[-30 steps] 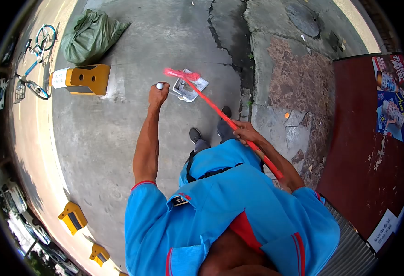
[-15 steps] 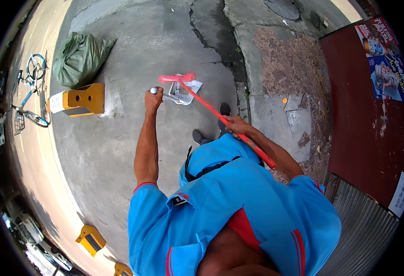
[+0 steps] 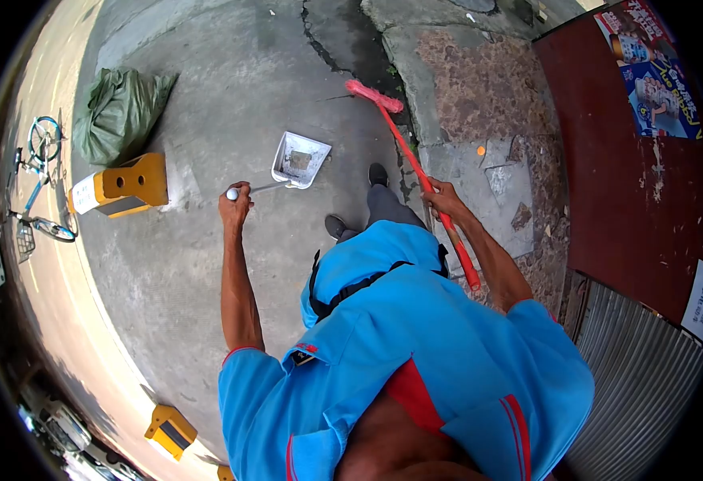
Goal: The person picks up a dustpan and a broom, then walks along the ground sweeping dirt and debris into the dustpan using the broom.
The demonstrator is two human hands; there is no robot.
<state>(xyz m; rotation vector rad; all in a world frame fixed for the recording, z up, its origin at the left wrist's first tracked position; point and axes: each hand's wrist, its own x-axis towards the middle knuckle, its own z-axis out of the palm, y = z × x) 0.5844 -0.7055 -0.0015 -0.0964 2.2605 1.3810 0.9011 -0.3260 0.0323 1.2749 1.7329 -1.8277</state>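
Observation:
My left hand is closed round the top of the long handle of a white dustpan. The pan faces up in front of my feet, with some greyish matter inside that I cannot make out. In my right hand is a broom with a red handle and pink-red bristles. Its handle slants forward and left from my grip, and the bristle head lies over the pavement by the dark crack, to the right of the dustpan and apart from it.
A full green sack stands at left beside a yellow barrier block. Beyond it a bicycle is on the road. At right is a dark red panel with posters. An orange round thing lies on the paving.
The broom head has swung from over the dustpan to the right and farther forward. The dustpan, now uncovered, and my left hand sit slightly lower and further left in view.

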